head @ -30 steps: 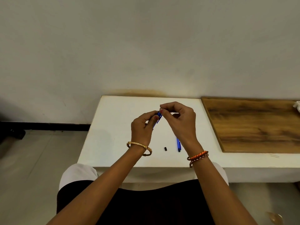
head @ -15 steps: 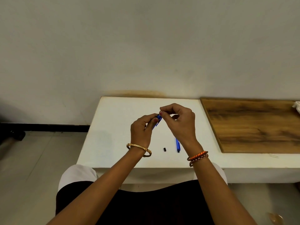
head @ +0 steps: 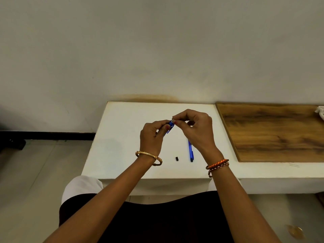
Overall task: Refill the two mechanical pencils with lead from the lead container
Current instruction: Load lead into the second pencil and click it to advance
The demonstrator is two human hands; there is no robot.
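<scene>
I am holding a blue pencil (head: 170, 126) in my left hand (head: 152, 137), fingers curled round its barrel, above the white table (head: 122, 151). My right hand (head: 194, 130) is pinching at the pencil's top end with thumb and forefinger; what it pinches is too small to tell. The second blue pencil (head: 191, 152) is lying on the table under my right wrist, a small black piece (head: 176, 158) just beside it. A wooden board (head: 273, 132) is sitting to the right.
</scene>
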